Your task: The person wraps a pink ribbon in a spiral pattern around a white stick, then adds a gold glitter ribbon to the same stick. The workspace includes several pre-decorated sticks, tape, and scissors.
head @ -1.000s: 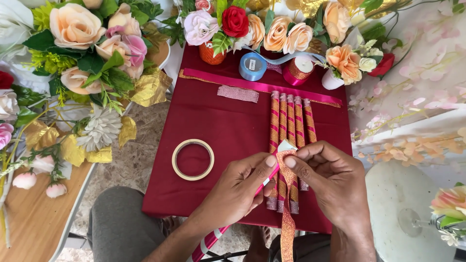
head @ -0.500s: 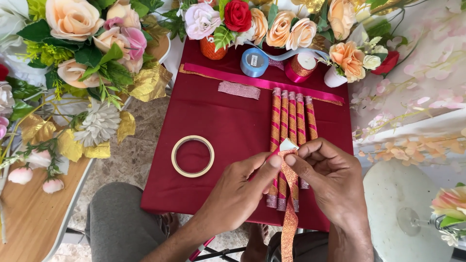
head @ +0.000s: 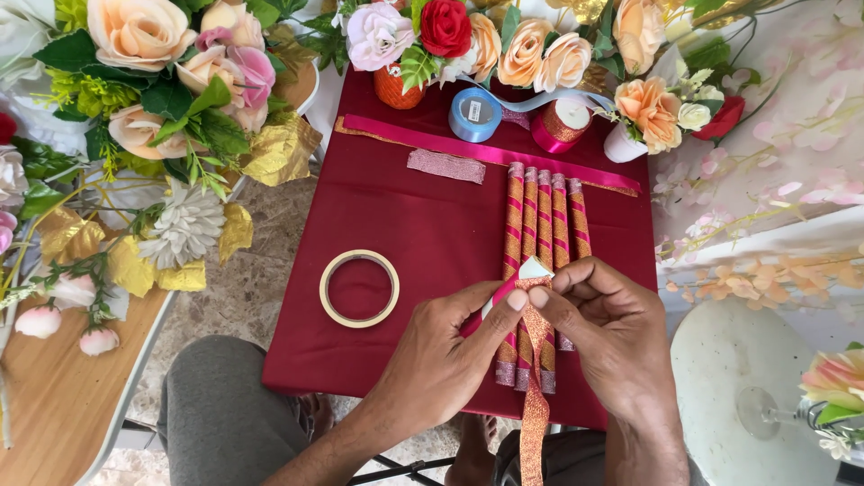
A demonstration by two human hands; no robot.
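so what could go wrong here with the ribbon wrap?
1. Both hands, left hand and right hand, pinch only the white tip of the stick; the glittery orange ribbon could slip and unwind.
2. The ribbon's long tail hangs off the maroon cloth-covered board and may snag.

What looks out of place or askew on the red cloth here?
Little stands out. The short glittery pink strip lies loose and slightly tilted, apart from the long pink ribbon. The five wrapped sticks lie neatly side by side. The orange glitter ribbon hangs off the cloth edge below both hands, which seems deliberate.
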